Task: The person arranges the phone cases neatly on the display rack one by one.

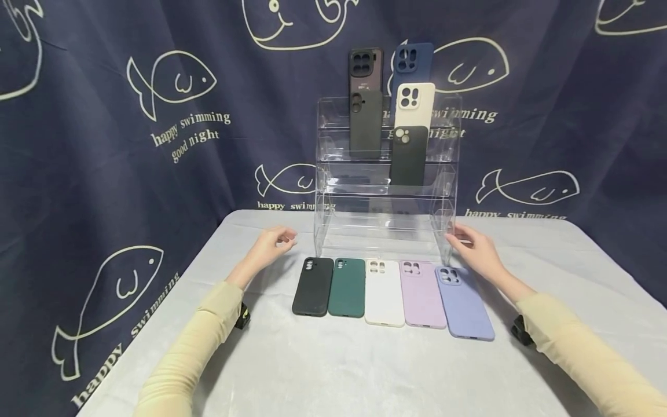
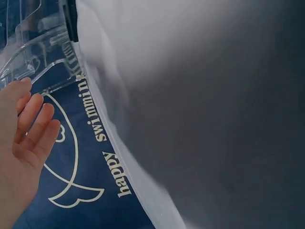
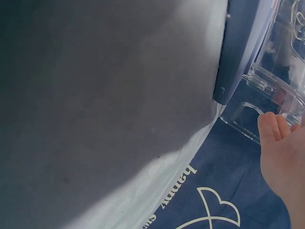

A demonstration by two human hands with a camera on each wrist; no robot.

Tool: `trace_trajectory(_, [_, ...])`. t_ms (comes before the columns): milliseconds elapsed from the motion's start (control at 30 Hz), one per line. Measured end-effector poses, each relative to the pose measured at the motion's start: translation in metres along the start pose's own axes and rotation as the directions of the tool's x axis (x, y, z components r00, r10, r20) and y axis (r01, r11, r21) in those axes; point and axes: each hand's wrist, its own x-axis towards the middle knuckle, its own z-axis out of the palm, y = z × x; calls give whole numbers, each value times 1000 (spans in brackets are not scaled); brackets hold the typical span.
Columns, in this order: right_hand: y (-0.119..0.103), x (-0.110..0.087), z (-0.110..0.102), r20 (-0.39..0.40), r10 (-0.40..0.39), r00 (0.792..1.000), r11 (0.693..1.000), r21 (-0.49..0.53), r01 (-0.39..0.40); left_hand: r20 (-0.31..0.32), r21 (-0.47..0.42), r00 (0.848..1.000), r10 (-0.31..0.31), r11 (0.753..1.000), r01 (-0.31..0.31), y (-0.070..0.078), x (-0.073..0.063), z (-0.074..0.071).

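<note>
A clear acrylic tiered display rack stands on the table, phone cases in its upper tiers. My left hand hovers left of the rack, fingers loosely bent and holding nothing; the left wrist view shows the same hand beside the clear plastic. At the rack's right side, my right hand has its fingertips right at the side panel. In front lies a row of phone cases: black, dark green, white, lilac and periwinkle blue, the last nearest my right hand.
Upright in the rack are a dark translucent case, a black case, a navy case, a white case and another black case. A pale cloth covers the table. Behind hangs a navy fish-print curtain.
</note>
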Motion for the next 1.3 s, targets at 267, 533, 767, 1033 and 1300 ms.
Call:
trace_trajectory(267, [-1, -1, 0, -8, 5, 1000, 1000, -14, -5, 71, 97, 995, 66, 993, -73, -1, -2, 6])
trace_trajectory(533, [0, 1, -1, -16, 12, 1000, 1000, -11, -12, 274, 3, 962, -3, 1000, 2, 5, 4, 16])
trace_trajectory(767, [-2, 0, -2, -18, 10, 1000, 1000, -24, -11, 368, -84, 926, -82, 989, 121, 10, 0, 20])
trace_trajectory(1033, [-4, -1, 0, -19, 9, 1000, 1000, -28, -9, 431, -59, 889, -153, 979, 197, 10, -5, 21])
trace_trajectory(1300, [-2, 0, 0, -7, 14, 1000, 999, -30, -14, 450, -42, 879, -161, 979, 200, 11, -8, 22])
